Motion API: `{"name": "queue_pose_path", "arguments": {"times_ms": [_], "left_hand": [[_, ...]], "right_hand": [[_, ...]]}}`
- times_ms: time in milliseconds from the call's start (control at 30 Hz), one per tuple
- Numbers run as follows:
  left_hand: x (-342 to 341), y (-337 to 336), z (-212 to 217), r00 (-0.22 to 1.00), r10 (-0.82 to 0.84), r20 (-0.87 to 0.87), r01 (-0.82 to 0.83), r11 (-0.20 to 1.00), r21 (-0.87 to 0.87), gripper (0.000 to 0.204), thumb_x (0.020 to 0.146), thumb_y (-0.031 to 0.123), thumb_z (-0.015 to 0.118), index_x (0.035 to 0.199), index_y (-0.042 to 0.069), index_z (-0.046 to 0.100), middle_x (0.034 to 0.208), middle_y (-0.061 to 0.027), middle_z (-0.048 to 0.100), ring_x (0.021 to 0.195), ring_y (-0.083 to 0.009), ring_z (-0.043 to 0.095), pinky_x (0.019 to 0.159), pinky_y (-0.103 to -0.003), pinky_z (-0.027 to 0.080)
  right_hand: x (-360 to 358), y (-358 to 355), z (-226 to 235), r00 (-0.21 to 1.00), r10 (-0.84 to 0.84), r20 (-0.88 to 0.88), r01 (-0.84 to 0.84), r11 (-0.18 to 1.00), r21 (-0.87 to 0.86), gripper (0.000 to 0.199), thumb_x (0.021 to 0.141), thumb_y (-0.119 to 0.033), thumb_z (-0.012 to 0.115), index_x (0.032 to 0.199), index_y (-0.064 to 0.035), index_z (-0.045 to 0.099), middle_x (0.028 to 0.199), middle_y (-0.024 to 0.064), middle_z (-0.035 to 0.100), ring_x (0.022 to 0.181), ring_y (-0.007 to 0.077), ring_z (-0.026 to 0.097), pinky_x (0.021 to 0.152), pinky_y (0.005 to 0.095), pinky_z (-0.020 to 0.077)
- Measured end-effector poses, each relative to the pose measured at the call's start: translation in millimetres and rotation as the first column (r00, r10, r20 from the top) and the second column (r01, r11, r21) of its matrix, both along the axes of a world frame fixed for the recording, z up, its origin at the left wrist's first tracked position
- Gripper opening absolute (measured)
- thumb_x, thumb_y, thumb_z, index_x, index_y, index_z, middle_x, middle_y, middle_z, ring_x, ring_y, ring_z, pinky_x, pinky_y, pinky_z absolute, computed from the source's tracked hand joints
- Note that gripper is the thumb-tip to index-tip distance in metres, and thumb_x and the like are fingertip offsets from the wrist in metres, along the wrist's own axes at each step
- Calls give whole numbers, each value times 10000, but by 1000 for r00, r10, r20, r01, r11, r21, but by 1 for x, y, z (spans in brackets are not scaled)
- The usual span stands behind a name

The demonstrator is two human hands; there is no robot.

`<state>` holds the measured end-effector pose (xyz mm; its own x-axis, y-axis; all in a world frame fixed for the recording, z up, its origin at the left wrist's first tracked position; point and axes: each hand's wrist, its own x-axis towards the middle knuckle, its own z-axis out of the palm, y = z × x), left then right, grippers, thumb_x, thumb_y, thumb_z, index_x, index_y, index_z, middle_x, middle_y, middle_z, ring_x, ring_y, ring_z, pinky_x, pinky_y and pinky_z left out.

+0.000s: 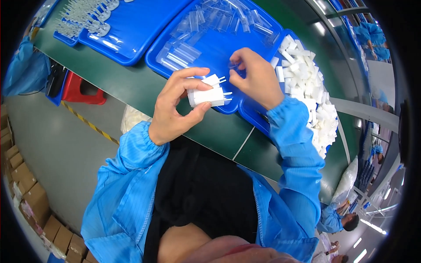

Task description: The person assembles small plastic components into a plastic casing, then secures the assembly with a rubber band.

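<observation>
My left hand (177,103) is closed around white plug-in chargers (208,97), at least two lying side by side. Their metal prongs point right, toward my other hand. My right hand (256,79) is curled over the near right part of a blue tray (215,46), thumb and forefinger close together. Something small and clear may be between those fingertips, but I cannot make it out. Clear plastic sleeves (182,55) lie in that tray, some lined up near its left side and others loose along the far side.
At the right a heap of white charger housings (302,72) fills another blue tray (258,117). A further blue tray (131,28) at the far left has rows of pale pronged parts (87,19). The trays rest on a green table (105,72). A red stool (81,90) stands beyond its left edge.
</observation>
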<state>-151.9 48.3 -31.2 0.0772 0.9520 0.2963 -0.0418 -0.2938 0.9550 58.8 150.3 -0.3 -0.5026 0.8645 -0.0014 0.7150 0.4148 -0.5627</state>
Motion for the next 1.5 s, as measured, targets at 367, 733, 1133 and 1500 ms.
{"name": "queue_pose_path", "arguments": {"times_ms": [367, 733, 1133, 1500], "left_hand": [[29, 9, 7, 979, -2, -203, 25, 993, 115, 325, 787, 9, 777, 1085, 57, 655, 1301, -154, 583, 1127, -285, 628, 908, -368, 543], [55, 8, 11, 984, 1, -177, 20, 993, 117, 323, 792, -7, 786, 1077, 39, 643, 1294, -161, 584, 1119, -271, 635, 882, -349, 549], [66, 7, 18, 955, 116, -273, -82, 988, 134, 286, 790, -3, 797, 1047, 40, 680, 1245, -141, 627, 1101, -256, 637, 876, -344, 538], [65, 8, 19, 954, 81, -289, -52, 993, 106, 247, 802, -26, 756, 1025, 45, 680, 1219, -127, 642, 1090, -251, 636, 897, -340, 516]], "right_hand": [[24, -90, 12, 77, -610, -788, 151, 789, -596, 395, 877, 14, 512, 1271, 7, 482, 1223, 203, 636, 1100, 274, 637, 1024, 383, 454], [40, -109, 3, 290, -500, -816, 200, 865, -460, 317, 936, -7, 654, 1204, 0, 484, 1180, 197, 641, 1082, 260, 666, 965, 368, 522], [31, -120, -21, 239, -360, -902, 315, 907, -279, 345, 883, 39, 721, 1125, -37, 487, 1118, 187, 679, 1063, 268, 689, 1112, 449, 396], [33, -118, -28, 328, -279, -903, 310, 934, -176, 345, 869, 19, 746, 1099, -42, 497, 1103, 173, 696, 1066, 251, 684, 1106, 471, 397]]}}
